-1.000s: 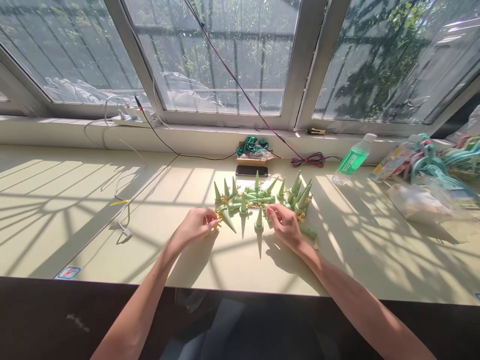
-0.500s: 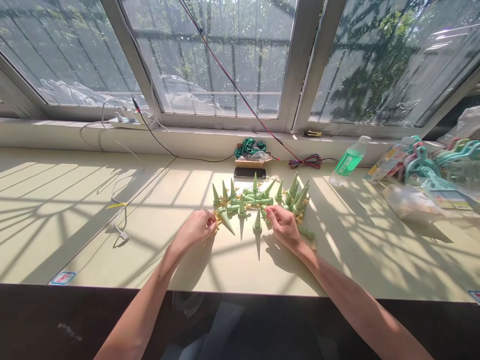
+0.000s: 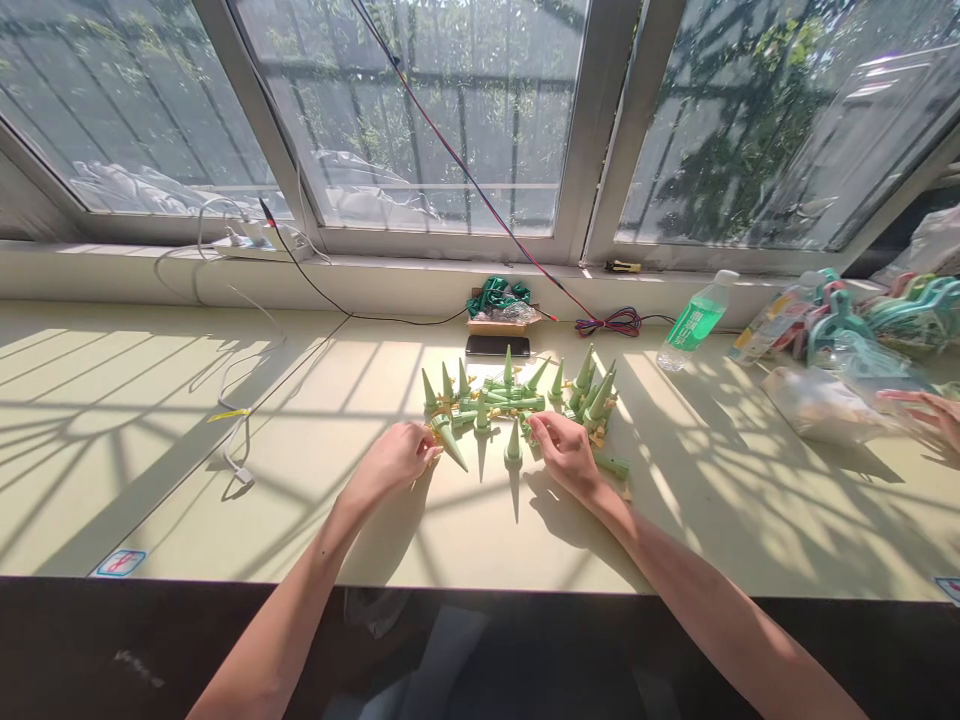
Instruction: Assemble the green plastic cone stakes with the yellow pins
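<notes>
My left hand (image 3: 401,455) is closed in a pinch at the left end of a group of pale green pointed cones. Its fingertips touch or nearly touch a tilted green cone (image 3: 450,445) and small yellowish bits beside it; what they grip is hidden. My right hand (image 3: 568,455) pinches at the middle right of the group, over a small green part mostly covered by the fingers. Between my hands one green cone (image 3: 513,445) stands upright, with another cone (image 3: 481,412) behind it. Several green rods (image 3: 510,400) lie among the cones.
Behind the cones are a dark phone (image 3: 497,346) and a small box (image 3: 501,322) with green material. A bottle with a green label (image 3: 694,322), a plastic bag (image 3: 817,405) and teal hangers (image 3: 836,325) lie rightward. Another person's hand (image 3: 934,412) reaches in. A white cable (image 3: 234,440) lies left.
Another person's hand has come in at the right edge, near the plastic bag. My hands have hardly moved; the view has shifted slightly.
</notes>
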Demonstrator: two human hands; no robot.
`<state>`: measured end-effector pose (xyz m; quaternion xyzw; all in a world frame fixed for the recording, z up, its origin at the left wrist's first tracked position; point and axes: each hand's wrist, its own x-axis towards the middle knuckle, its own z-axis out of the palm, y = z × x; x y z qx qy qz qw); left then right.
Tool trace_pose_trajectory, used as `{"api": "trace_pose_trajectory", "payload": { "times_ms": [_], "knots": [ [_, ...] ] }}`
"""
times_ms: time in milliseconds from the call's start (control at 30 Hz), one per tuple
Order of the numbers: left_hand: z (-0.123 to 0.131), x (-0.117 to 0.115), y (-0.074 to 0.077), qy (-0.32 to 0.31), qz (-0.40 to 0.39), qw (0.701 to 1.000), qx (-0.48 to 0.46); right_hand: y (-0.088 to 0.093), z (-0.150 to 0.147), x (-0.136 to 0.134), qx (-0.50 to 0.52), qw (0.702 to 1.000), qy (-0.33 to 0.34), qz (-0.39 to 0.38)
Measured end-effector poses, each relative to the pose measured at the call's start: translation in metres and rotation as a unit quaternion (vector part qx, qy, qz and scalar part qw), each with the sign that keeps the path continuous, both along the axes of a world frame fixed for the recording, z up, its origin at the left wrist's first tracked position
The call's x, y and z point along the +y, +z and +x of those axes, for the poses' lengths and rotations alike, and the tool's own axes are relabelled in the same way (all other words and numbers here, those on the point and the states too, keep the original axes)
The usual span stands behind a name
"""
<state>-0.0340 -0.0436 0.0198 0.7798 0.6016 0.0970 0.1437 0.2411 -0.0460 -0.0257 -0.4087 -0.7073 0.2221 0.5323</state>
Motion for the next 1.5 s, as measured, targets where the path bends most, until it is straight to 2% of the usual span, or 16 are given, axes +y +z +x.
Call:
{"api": "trace_pose_trajectory", "payload": {
  "times_ms": [267,533,633,733,867,967,1133,1267,1500],
  "knots": [
    [0.001,0.0,-0.005,-0.005,0.019,1.0,-0.013,-0.002,0.0,0.001,0.0,1.0,-0.001,0.002],
    [-0.007,0.002,-0.015,-0.022,0.099,0.993,-0.061,-0.001,-0.001,0.001,0.003,1.0,-0.007,0.004],
    [-0.005,0.0,-0.007,-0.025,0.149,0.982,-0.11,-0.001,-0.001,0.0,0.009,1.0,-0.011,0.006],
    [0.009,0.0,0.008,-0.046,0.192,0.965,-0.174,0.0,-0.001,-0.001,0.017,1.0,-0.02,0.002],
    [0.047,0.008,0.03,-0.082,0.221,0.933,-0.271,0.002,-0.002,-0.003,0.021,0.999,-0.04,0.004],
    [0.077,0.017,0.037,-0.123,0.234,0.908,-0.324,0.005,-0.003,-0.004,0.018,0.998,-0.06,0.01],
    [0.105,0.021,0.026,-0.158,0.277,0.884,-0.341,0.009,-0.002,-0.006,0.011,0.997,-0.074,0.028],
    [0.106,0.015,0.014,-0.181,0.292,0.874,-0.343,0.009,-0.003,-0.011,0.002,0.997,-0.054,0.05],
    [0.109,0.004,0.006,-0.181,0.283,0.867,-0.369,0.007,-0.007,-0.017,0.001,0.996,-0.023,0.089]
  ]
}}
